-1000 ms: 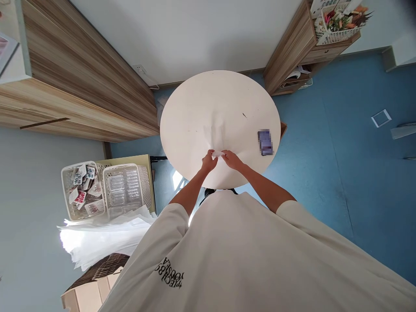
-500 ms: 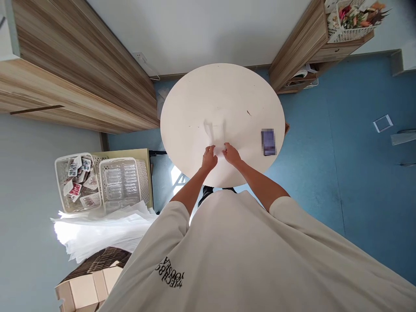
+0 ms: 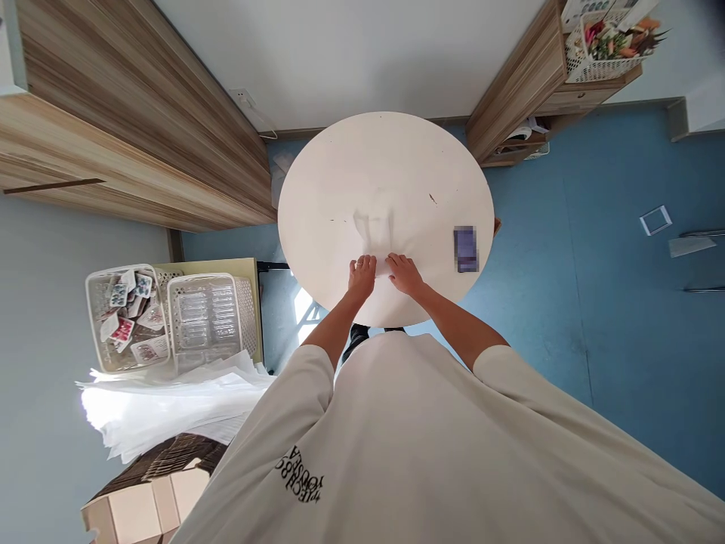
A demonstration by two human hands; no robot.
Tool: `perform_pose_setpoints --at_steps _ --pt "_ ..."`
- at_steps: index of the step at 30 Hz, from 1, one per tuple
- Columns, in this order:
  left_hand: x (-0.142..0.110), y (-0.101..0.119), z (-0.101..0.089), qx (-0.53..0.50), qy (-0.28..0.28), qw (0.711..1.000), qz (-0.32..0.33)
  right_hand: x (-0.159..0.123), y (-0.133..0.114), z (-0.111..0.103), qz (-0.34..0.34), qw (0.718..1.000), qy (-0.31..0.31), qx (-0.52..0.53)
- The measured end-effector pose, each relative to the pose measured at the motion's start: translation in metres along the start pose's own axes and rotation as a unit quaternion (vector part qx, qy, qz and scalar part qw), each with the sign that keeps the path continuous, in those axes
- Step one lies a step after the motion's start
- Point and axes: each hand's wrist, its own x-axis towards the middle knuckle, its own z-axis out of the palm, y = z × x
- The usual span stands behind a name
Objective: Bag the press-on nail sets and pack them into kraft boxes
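Observation:
A thin, see-through white sheet [image 3: 377, 230] lies on the round table, its two far corners standing up a little like flaps. My left hand [image 3: 362, 275] rests over the sheet's near left side, fingers bent and close together on it. Opposite, my right hand [image 3: 403, 273] grips the near right side in the same way, with a small gap between the hands. What is under the fingertips is hidden. Beyond my right hand, a purple blurred rectangular object [image 3: 466, 249] lies near the table's right edge.
The round white table [image 3: 385, 151] stands near the wall. Wooden cabinets [image 3: 170, 128] are at the left. Left of me are a basket of small packets [image 3: 125, 321], a basket of clear plastic boxes [image 3: 212, 321], a stack of white sheets [image 3: 175, 408] and cardboard boxes [image 3: 141, 506].
Both hands have flattened from a pinch, with more of the fingers now laid over the sheet's near part. The sheet stays in about the same place; the view has shifted slightly.

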Motion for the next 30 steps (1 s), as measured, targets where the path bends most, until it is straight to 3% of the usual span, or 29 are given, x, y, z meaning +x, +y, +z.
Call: perform_pose_setpoints --at_steps 10,17,25,30 --pt "0.001 -0.004 -0.012 0.036 -0.017 0.999 0.001 0.005 -0.004 -0.027 -0.035 0.998 -0.023 -0.039" --pt "-0.014 0.000 -0.013 -0.037 -0.050 0.993 -0.096 -0.006 -0.007 -0.025 -0.006 0.999 -0.051 0.018" --pt "-0.017 -0.006 -0.005 -0.111 0.048 0.978 -0.171 0.017 -0.006 -0.014 0.126 0.987 -0.023 0.094" --pt "-0.023 -0.017 0.002 -0.171 0.040 0.964 -0.201 0.025 -0.010 0.000 0.240 0.955 0.031 0.170"
